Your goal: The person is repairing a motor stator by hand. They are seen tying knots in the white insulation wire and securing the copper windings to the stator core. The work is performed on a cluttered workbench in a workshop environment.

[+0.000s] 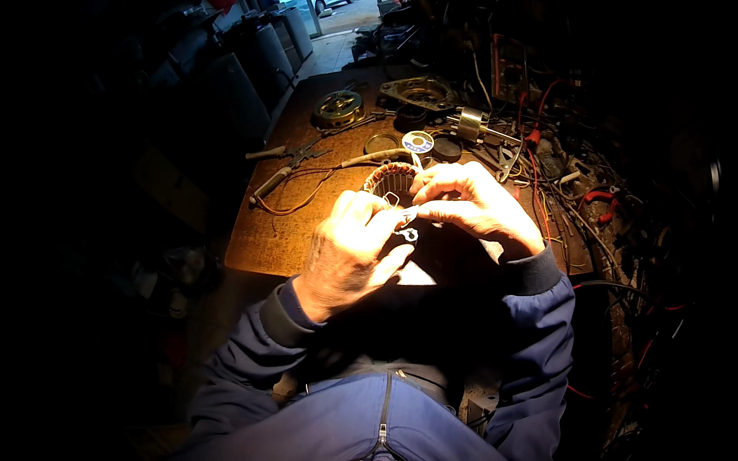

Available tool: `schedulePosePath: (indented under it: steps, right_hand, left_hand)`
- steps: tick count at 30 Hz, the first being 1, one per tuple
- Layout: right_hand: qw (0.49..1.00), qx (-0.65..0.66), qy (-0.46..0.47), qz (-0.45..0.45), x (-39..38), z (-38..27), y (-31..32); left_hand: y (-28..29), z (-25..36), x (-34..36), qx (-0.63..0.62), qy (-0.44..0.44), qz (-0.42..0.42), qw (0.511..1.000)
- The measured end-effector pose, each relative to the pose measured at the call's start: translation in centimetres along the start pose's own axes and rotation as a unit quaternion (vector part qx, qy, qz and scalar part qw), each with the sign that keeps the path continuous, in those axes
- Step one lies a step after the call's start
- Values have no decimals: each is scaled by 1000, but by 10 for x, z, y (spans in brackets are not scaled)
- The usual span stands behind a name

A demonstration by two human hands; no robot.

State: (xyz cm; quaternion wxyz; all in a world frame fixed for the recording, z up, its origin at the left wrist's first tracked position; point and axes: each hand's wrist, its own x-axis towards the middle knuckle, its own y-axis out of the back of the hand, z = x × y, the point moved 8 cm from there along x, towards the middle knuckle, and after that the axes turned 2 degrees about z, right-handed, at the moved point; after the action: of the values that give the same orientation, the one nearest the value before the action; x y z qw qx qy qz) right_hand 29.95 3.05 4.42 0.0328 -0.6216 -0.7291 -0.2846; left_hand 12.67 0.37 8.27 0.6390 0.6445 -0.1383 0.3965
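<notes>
Darkness surrounds a workshop whose bright doorway [346, 19] shows near twelve o'clock, and lamplight falls on a worn brown bench [257, 240]. With the wire-wound ring as the clock's centre, pliers [309, 150] with pale handles lie open at ten o'clock. Thin wires run below them, and a round brass-coloured cover [338, 109] sits at eleven.

The left hand [346, 238] is at seven o'clock, its fingers curled and its thumb set apart from the forefinger. A shallow round dish [382, 144] rests at twelve, just beyond the ring [390, 177], which lies on the near part of the bench, partly behind the hands. A small pale scrap [410, 233] shows between the left thumb and forefinger, near the right thumb; I cannot tell which hand grips it.

A spool [418, 142] stands at one o'clock, with a flat metal housing [423, 94] farther off. The right hand [473, 201] is at four, thumb and forefinger slightly parted, the forefinger close by the ring; whether it holds the ring is unclear. A shiny cylinder [470, 123] on a rod lies at two. Tangled wires and a red-handled tool [606, 206] fill three o'clock.
</notes>
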Motion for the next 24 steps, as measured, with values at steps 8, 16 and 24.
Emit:
schedulePosePath:
  steps: [8,16,24]
  right_hand:
    - [1000,10,-3,3,0,4,0]
    - [1000,8,-13,0,-1,5,1]
    - [1000,12,5,8,0,10,0]
  left_hand:
    - [-8,-9,4,-42,50,40,997]
    - [-4,-6,3,-8,54,15,998]
    - [-1,-14,-3,-135,102,27,985]
